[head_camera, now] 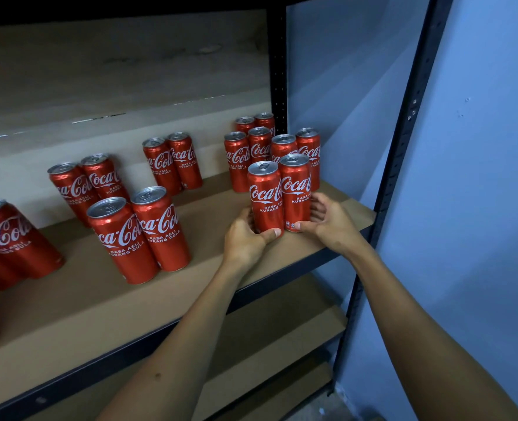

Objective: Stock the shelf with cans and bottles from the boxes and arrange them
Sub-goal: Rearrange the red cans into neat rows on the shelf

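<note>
Two red Coca-Cola cans stand upright side by side near the front right of the brown shelf board (209,268). My left hand (245,238) grips the base of the left can (265,196), thumb across its front. My right hand (327,220) grips the base of the right can (295,189). Right behind them stands a cluster of several cans (259,147) at the shelf's right end. More cans stand in pairs along the shelf: a front pair (139,235), a pair (87,183) behind it, and a pair (172,161) further back.
Cans at the far left edge (5,238) are partly cut off. Black metal uprights (403,141) frame the shelf's right side, with a blue wall (479,177) beyond. Lower brown shelves (282,338) lie beneath. A cardboard back panel (100,86) closes the rear.
</note>
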Available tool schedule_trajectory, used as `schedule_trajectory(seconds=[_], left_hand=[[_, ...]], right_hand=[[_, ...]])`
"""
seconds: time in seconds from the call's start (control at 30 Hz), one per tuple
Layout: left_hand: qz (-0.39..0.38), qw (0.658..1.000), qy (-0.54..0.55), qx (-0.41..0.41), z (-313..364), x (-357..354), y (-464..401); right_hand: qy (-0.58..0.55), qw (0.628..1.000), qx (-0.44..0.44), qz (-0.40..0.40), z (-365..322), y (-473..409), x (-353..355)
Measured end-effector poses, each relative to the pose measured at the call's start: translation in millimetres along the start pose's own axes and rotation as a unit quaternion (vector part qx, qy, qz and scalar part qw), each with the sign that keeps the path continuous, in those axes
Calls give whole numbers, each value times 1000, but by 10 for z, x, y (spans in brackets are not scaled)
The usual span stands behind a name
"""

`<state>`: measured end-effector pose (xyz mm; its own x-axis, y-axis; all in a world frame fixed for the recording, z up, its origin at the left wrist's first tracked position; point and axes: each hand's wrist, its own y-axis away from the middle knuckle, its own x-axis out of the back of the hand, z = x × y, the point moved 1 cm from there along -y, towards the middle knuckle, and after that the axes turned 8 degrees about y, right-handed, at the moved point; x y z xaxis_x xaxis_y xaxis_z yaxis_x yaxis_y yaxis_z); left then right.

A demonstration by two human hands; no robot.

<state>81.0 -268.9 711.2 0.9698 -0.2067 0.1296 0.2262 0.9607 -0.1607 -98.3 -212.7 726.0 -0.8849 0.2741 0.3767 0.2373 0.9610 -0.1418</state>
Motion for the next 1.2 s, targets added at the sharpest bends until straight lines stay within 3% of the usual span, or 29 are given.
schedule_trajectory(seconds=[1.2], left_hand=[[-50,998,28,26,50,69,35]], right_hand=[[28,998,-7,60,-106,89,-134]])
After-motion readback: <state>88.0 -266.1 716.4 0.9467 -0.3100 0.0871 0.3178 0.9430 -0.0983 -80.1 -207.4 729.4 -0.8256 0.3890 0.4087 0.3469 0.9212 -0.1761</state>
